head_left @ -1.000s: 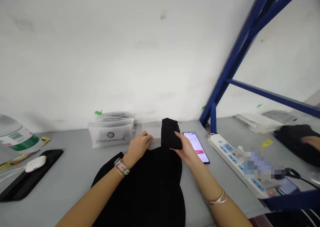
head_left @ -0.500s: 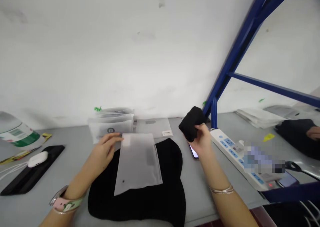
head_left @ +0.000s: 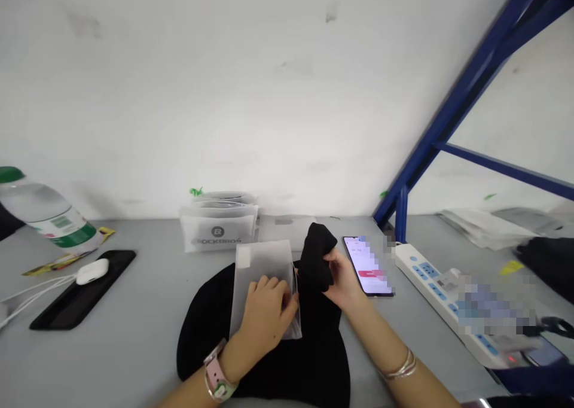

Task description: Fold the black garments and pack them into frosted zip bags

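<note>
A folded bundle of black fabric (head_left: 316,255) is gripped in my right hand (head_left: 345,279), beside the right edge of a frosted plastic bag (head_left: 262,261). My left hand (head_left: 269,312) lies over that bag, fingers curled and thumb at its right-hand edge, where it seems to pinch the plastic. A small white label (head_left: 243,256) sits at the bag's upper left corner. Under the bag a larger piece of black fabric (head_left: 305,372) is spread on the grey table (head_left: 134,360). The bag's lower middle is hidden by my left hand.
Filled frosted pouches (head_left: 219,228) stand by the wall, with a flat bag (head_left: 284,225) beside them. Left are a bottle (head_left: 58,219), a black phone (head_left: 85,300) and a white earphone case (head_left: 92,271). Right are a lit phone (head_left: 368,267), a power strip (head_left: 448,306) and a blue frame (head_left: 430,136).
My left hand has moved from the bag's upper left corner to its right edge. My right hand has brought the black bundle down and left, beside the bag. The view has shifted left.
</note>
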A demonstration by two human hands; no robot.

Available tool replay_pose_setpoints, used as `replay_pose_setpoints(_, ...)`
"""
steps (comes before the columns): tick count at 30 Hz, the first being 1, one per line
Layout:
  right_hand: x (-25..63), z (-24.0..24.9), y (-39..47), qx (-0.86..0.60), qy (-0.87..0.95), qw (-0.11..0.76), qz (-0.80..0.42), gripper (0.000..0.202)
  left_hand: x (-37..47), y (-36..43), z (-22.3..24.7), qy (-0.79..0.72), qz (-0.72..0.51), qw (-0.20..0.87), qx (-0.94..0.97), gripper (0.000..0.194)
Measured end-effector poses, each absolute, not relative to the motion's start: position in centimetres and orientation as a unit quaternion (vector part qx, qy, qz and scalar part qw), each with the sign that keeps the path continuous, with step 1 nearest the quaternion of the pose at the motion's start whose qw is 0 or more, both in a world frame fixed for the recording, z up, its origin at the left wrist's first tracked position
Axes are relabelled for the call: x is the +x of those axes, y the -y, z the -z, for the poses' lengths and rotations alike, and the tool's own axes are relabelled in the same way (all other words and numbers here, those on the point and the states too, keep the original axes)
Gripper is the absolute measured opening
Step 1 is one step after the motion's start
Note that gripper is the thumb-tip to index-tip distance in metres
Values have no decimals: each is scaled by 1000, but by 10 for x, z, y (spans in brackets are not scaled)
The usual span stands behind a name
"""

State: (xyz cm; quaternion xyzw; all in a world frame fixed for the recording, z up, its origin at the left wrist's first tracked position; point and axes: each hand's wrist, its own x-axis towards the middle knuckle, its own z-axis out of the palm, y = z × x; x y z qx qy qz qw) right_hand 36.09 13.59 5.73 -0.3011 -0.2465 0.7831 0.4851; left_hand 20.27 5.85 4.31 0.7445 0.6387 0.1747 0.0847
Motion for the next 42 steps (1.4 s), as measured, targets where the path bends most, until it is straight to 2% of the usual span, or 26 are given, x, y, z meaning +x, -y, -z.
replay_pose_setpoints(4, 355, -59, -133, -275, 206, 444, -828, 19, 190, -56, -47, -623, -230, 126, 737, 29)
replay_pose_setpoints(11, 347, -44, -127, -406, 301, 412, -758, 12, 184, -52, -51, -597, -386, 46, 702, 28)
replay_pose_setpoints(15, 342, -47, -119, -457, 446, 367, -676, 19, 178, -55, -48, -600, -402, 30, 691, 26)
replay_pose_setpoints(18, 340, -54, -113, -427, 535, 362, -633, 24, 174, -58, -47, -605, -403, 16, 686, 26)
replay_pose_setpoints(21, 341, -61, -109, -404, 599, 373, -582, 21, 172, -60, -49, -611, -408, 16, 679, 27)
replay_pose_setpoints(27, 346, -66, -106, -394, 667, 343, -530, 19, 170, -58, -54, -609, -437, 23, 662, 28)
replay_pose_setpoints(32, 342, -59, -109, -449, 629, 359, -524, 1, 176, -50, -56, -549, -412, 47, 725, 24)
replay_pose_setpoints(37, 340, -52, -107, -475, 497, 385, -616, 12, 187, -42, -58, -523, -391, 9, 758, 20)
replay_pose_setpoints(42, 335, -50, -100, -416, 468, 374, -684, 25, 189, -38, -66, -440, -331, 40, 834, 14)
